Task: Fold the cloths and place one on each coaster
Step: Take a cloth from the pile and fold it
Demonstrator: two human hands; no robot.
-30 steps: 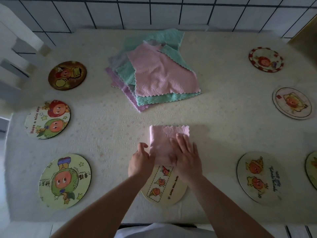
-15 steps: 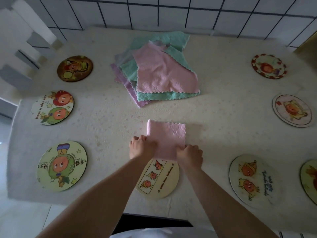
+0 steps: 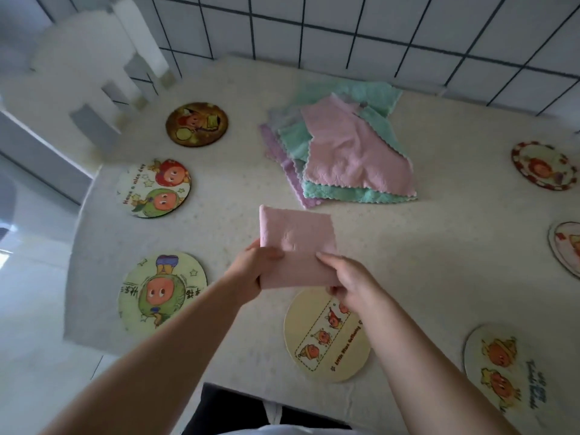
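Left hand: we pinch the near left edge of the folded pink cloth [image 3: 296, 243] with our left hand [image 3: 251, 271], thumb on top and the other fingers beneath.
Right hand: our right hand [image 3: 348, 282] grips the near right edge of the same cloth, thumb on top and fingers curled under.
Folded pink cloth: we hold it between both hands, above the table [image 3: 408, 252], its near edge just past the far rim of the cream coaster [image 3: 326, 337].
Cream coaster: it lies flat near the table's front edge, partly under our right wrist.
Cloth pile: we see the unfolded stack [image 3: 339, 152] of pink, green and purple cloths farther back, well apart from our hands.
Other coasters: three sit along the left side, the nearest being the green-figure coaster [image 3: 161, 291]; more lie along the right, among them the red-rimmed coaster [image 3: 543, 166].
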